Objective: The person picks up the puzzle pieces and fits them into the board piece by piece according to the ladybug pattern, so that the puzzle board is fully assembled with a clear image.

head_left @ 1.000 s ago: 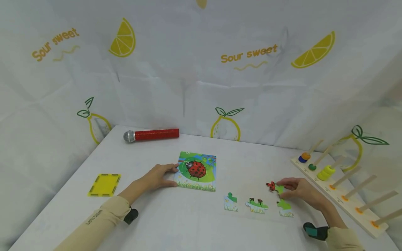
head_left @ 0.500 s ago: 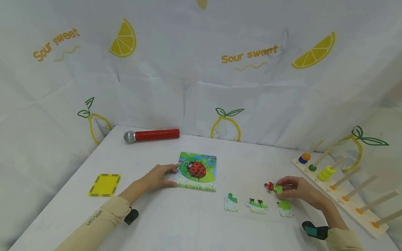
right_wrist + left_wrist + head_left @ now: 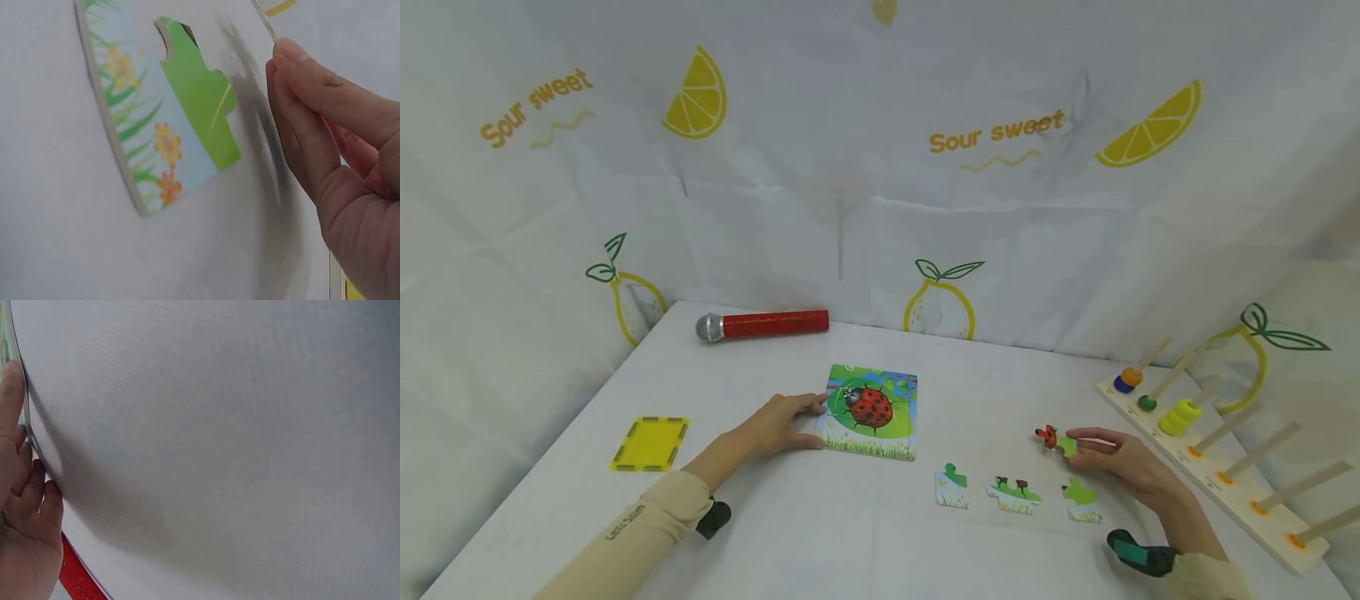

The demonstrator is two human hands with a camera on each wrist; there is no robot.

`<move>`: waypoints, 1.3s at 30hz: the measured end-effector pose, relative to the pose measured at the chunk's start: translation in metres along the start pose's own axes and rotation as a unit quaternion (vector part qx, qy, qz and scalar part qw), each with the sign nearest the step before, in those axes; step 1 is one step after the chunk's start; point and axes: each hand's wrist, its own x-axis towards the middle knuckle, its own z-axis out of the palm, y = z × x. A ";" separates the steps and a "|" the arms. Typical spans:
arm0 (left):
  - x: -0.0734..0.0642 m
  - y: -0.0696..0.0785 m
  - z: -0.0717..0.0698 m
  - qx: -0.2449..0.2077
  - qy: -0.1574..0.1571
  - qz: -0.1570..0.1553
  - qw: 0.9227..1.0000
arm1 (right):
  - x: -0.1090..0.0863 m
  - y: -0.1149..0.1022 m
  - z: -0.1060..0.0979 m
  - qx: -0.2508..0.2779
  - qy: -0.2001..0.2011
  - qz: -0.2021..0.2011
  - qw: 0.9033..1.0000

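My left hand (image 3: pixel 778 427) rests at the left edge of a square ladybug picture board (image 3: pixel 871 410); thumb and fingertips touch that edge. In the left wrist view only a sliver of the board shows beside the fingers (image 3: pixel 11 394). On the right, my right hand (image 3: pixel 1120 462) pinches a red and green puzzle piece (image 3: pixel 1066 447) between thumb and fingers, above the table. The right wrist view shows it nearly edge-on. Just below lies a green puzzle piece with flowers (image 3: pixel 200 94). Further left are a piece with brown marks (image 3: pixel 1015 497) and a small corner piece (image 3: pixel 952 490).
A red microphone (image 3: pixel 763 324) lies at the back of the white table. To the left is a yellow square frame (image 3: pixel 650 443). A wooden peg rack (image 3: pixel 1213 471) with coloured rings stands along the right side. A white cloth (image 3: pixel 865 167) hangs behind.
The right hand, with the pinched puzzle piece, has shifted slightly; its wrist has swung a little left and more of the flowered piece below shows. The left hand and board stay put.
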 end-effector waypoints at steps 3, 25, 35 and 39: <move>-0.002 0.000 0.000 -0.002 0.000 0.000 1.000 | 0.001 -0.006 0.006 -0.012 -0.006 0.010 1.000; -0.003 0.004 -0.003 0.045 -0.021 0.022 0.999 | 0.019 -0.040 0.049 -0.023 -0.060 -0.040 0.997; 0.001 0.012 -0.004 0.088 -0.036 -0.015 0.995 | 0.024 -0.043 0.061 -0.001 -0.090 -0.048 0.995; 0.002 0.012 -0.003 0.095 -0.036 -0.024 0.995 | 0.026 -0.043 0.066 -0.005 -0.088 -0.044 0.995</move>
